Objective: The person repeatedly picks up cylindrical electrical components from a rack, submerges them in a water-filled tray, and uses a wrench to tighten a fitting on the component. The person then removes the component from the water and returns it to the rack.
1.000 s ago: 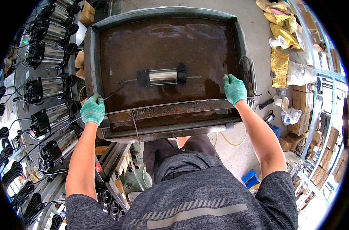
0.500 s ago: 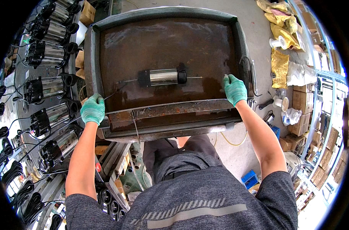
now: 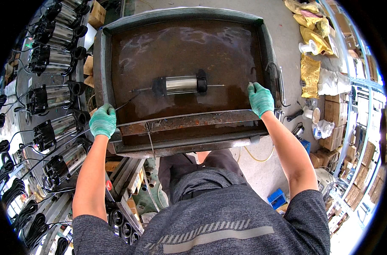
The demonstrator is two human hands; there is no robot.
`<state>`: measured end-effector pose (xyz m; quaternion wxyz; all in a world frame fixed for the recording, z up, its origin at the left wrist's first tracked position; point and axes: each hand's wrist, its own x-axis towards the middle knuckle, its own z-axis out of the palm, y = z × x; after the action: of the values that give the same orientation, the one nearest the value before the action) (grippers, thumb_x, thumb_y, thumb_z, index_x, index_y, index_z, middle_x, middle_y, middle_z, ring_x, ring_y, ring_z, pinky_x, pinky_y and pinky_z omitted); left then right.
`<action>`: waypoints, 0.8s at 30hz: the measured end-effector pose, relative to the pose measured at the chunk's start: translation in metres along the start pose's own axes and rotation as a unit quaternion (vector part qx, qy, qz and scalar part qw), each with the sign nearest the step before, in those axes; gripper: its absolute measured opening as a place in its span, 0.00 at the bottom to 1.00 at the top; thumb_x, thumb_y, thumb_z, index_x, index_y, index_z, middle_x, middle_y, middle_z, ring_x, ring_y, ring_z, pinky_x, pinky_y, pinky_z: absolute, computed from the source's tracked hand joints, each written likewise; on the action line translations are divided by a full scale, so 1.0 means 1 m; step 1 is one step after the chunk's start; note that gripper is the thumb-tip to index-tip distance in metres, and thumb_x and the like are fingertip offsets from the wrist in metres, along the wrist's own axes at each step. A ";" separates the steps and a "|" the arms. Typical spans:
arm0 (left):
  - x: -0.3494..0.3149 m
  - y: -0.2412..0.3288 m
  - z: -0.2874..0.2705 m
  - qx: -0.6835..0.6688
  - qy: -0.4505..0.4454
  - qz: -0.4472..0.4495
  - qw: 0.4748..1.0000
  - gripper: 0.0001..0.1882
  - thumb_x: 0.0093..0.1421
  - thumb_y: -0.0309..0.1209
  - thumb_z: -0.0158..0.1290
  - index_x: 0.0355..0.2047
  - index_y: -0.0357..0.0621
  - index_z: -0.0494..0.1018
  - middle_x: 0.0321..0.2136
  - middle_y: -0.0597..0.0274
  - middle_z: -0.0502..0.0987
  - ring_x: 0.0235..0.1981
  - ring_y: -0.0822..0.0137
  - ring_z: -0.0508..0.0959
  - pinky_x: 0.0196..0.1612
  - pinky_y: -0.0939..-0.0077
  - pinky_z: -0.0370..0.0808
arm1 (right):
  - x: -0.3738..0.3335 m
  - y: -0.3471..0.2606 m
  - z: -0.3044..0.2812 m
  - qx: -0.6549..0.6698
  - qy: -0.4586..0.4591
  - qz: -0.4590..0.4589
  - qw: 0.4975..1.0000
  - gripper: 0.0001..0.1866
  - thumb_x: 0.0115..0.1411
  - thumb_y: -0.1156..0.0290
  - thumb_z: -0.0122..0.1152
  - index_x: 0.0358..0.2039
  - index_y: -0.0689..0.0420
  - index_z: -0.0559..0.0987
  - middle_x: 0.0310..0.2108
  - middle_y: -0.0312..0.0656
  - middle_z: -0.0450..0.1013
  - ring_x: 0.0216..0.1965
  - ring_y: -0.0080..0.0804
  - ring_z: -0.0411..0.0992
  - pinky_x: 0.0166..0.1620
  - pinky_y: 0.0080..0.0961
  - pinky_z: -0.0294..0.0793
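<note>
A wide metal tank (image 3: pixel 101 63) with dark brown liquid in it stands before me. Near its middle lies a silver cylindrical pump (image 3: pixel 180 85) with black ends and a thin rod jutting from each side. A dark cable (image 3: pixel 127 102) runs from the pump's left side to my left hand (image 3: pixel 103 122). That hand, in a green glove, is closed on the cable at the tank's left rim. At the right end of the crossbar (image 3: pixel 189 121), my gloved right hand (image 3: pixel 261 100) has its fingers curled over the tank's inside; what they grip is hidden.
Several similar silver and black pumps (image 3: pixel 53 97) line the bench at left, with coiled black cables (image 3: pixel 36 231) below. A bent metal pipe (image 3: pixel 281 85) hangs at the tank's right side. Beyond stand cardboard boxes (image 3: pixel 334 110), a yellow sack (image 3: pixel 310 74) and a blue bin (image 3: pixel 277 198).
Wavy light patches on the liquid have shifted and grown brighter toward the far side. Both hands and the pump stay where they were.
</note>
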<state>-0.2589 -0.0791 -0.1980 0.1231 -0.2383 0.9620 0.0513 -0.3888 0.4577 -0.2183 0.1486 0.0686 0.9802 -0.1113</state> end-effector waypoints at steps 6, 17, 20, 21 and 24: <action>0.000 -0.001 0.001 0.000 0.001 0.002 1.000 0.13 0.65 0.42 0.52 0.40 0.54 0.83 0.38 0.51 0.84 0.40 0.44 0.83 0.45 0.52 0.79 | 0.001 0.001 0.000 0.001 -0.001 -0.002 1.000 0.23 0.73 0.47 0.46 0.42 0.52 0.81 0.40 0.59 0.80 0.45 0.65 0.76 0.48 0.56 0.76; 0.000 0.001 -0.001 -0.004 0.000 0.000 1.000 0.12 0.65 0.41 0.52 0.40 0.55 0.83 0.38 0.51 0.84 0.40 0.45 0.83 0.44 0.54 0.80 | 0.001 0.003 0.002 0.011 0.007 -0.007 1.000 0.23 0.73 0.46 0.46 0.41 0.52 0.81 0.39 0.58 0.80 0.45 0.65 0.76 0.47 0.56 0.76; 0.000 0.000 -0.001 -0.013 -0.006 -0.010 1.000 0.12 0.65 0.41 0.52 0.40 0.55 0.83 0.38 0.51 0.84 0.40 0.45 0.83 0.44 0.53 0.79 | 0.001 0.003 0.002 0.007 0.000 -0.002 1.000 0.23 0.73 0.47 0.46 0.42 0.52 0.81 0.40 0.58 0.80 0.45 0.65 0.76 0.48 0.56 0.76; 0.000 0.000 -0.001 -0.005 -0.002 -0.004 1.000 0.12 0.65 0.41 0.52 0.40 0.55 0.83 0.38 0.51 0.84 0.40 0.45 0.83 0.45 0.53 0.79 | 0.002 0.002 0.002 0.005 -0.001 -0.002 1.000 0.23 0.73 0.47 0.46 0.42 0.52 0.81 0.40 0.58 0.80 0.45 0.65 0.76 0.48 0.56 0.76; 0.001 -0.001 0.001 0.004 0.002 0.000 1.000 0.12 0.65 0.42 0.52 0.40 0.55 0.83 0.38 0.51 0.84 0.40 0.44 0.83 0.45 0.52 0.79 | 0.002 0.002 0.002 0.001 -0.002 -0.002 1.000 0.23 0.72 0.47 0.46 0.42 0.52 0.81 0.40 0.59 0.79 0.45 0.65 0.76 0.48 0.56 0.76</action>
<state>-0.2589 -0.0796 -0.1991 0.1225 -0.2381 0.9623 0.0470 -0.3895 0.4590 -0.2205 0.1500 0.0663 0.9800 -0.1125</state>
